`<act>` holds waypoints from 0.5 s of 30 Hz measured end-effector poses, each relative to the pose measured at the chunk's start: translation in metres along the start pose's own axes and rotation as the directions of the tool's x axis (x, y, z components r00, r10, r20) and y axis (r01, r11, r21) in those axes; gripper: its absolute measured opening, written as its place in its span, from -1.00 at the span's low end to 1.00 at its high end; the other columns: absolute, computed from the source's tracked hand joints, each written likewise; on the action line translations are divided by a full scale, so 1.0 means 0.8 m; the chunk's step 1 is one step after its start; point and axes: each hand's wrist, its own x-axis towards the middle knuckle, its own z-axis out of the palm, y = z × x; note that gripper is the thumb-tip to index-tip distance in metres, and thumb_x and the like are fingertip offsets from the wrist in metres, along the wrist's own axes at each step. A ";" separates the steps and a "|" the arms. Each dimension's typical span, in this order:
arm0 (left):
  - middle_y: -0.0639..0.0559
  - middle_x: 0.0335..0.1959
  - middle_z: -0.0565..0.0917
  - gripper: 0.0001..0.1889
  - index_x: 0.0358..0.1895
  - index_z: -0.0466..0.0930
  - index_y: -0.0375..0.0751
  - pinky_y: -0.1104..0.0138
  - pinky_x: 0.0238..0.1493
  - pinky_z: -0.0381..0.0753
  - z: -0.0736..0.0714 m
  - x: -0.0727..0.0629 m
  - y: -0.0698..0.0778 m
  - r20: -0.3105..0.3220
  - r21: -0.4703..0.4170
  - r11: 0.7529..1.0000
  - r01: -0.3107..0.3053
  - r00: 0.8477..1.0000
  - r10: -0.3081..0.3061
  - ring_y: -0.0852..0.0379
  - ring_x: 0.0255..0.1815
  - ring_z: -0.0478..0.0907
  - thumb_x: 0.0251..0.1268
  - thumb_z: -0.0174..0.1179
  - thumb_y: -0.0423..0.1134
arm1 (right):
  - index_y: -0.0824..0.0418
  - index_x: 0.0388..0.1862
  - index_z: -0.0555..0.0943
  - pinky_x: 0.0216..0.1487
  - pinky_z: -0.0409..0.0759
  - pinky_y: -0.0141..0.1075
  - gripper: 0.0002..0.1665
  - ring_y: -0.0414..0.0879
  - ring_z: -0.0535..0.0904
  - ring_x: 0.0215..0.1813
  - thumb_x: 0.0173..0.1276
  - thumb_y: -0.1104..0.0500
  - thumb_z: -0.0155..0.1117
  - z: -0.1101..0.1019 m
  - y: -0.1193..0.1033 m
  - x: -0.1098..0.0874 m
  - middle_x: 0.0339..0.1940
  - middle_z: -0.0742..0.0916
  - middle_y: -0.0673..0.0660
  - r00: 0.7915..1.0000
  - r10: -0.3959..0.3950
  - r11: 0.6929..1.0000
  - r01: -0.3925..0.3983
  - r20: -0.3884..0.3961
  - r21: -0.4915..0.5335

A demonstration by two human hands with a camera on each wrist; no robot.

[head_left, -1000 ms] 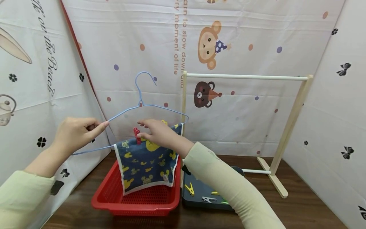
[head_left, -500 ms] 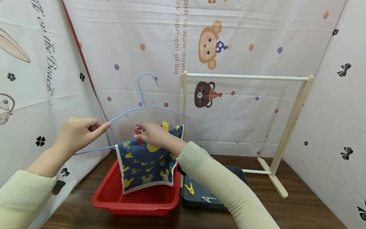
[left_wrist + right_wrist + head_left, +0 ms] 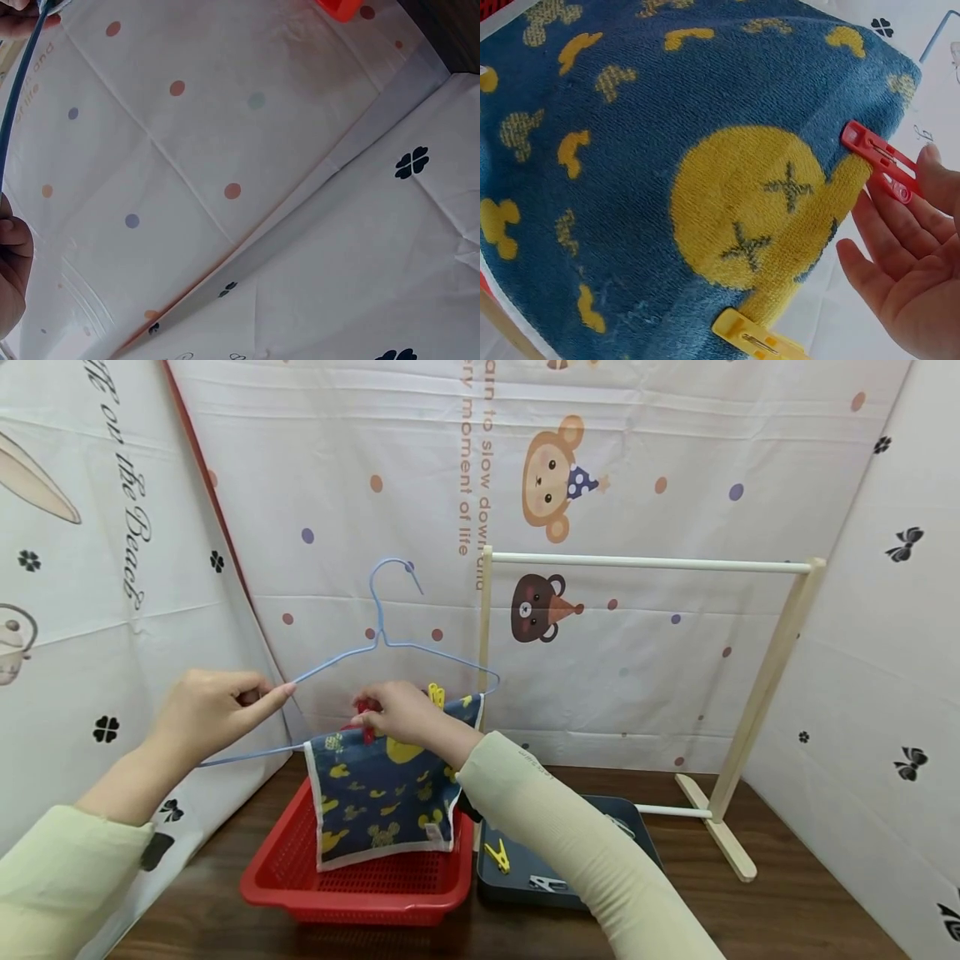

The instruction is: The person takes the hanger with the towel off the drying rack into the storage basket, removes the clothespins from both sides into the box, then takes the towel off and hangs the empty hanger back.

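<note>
In the head view my left hand (image 3: 213, 714) pinches the left arm of a light blue wire hanger (image 3: 381, 633) between thumb and fingers. A small blue towel (image 3: 382, 797) with yellow mouse shapes and a white border hangs over the hanger's lower bar. My right hand (image 3: 408, 717) pinches a red clothespin (image 3: 871, 148) at the towel's top edge, thumb on one handle and fingers behind the other. To its right, a yellow clothespin (image 3: 751, 336) grips the same edge. At the left of the left wrist view, the left hand (image 3: 13, 277) shows only in part.
Below the towel stands a red plastic basket (image 3: 360, 906). Beside it, a dark tray (image 3: 517, 896) holds a yellow clothespin (image 3: 497, 856) and a grey one (image 3: 547, 883), partly behind the right sleeve. A wooden rack with a white rail (image 3: 645, 562) stands at right.
My right hand has moved slightly left and its fingers have closed on the red clothespin. Hanger and towel have shifted a little right and down; the left hand keeps its pinch.
</note>
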 end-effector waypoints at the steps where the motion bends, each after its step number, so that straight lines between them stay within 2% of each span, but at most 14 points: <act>1: 0.29 -0.81 0.28 -0.20 -0.73 0.47 0.03 0.51 -0.62 0.05 0.000 0.000 0.000 -0.002 0.003 1.000 -0.004 1.000 0.004 0.51 -0.65 0.04 0.37 -0.31 0.57 | 0.19 0.22 0.65 -0.14 0.51 -0.51 -0.62 -0.16 0.60 -0.14 0.53 0.07 0.26 0.000 0.000 0.000 -0.04 0.80 0.11 1.000 0.002 1.000 -0.002 -0.006 0.003; 9: 0.29 -0.81 0.27 -0.21 -0.74 0.46 0.04 0.50 -0.63 0.04 0.004 0.000 0.001 -0.004 0.015 1.000 -0.015 1.000 0.015 0.51 -0.66 0.03 0.38 -0.31 0.56 | 0.21 0.07 0.71 -0.16 0.52 -0.51 -0.69 -0.18 0.62 -0.18 0.47 0.06 0.33 0.000 0.002 -0.005 -0.08 0.81 0.10 0.999 0.000 1.000 -0.001 -0.045 -0.003; 15: 0.29 -0.81 0.30 -0.19 -0.72 0.51 0.02 0.50 -0.63 0.06 0.006 -0.002 0.001 0.004 0.011 1.000 -0.011 1.000 0.011 0.51 -0.66 0.06 0.36 -0.32 0.57 | 0.17 -0.07 0.75 -0.24 0.50 -0.54 -0.77 -0.24 0.62 -0.27 0.44 0.05 0.37 -0.001 0.002 -0.004 -0.19 0.83 0.04 0.998 -0.020 1.000 0.018 -0.063 -0.020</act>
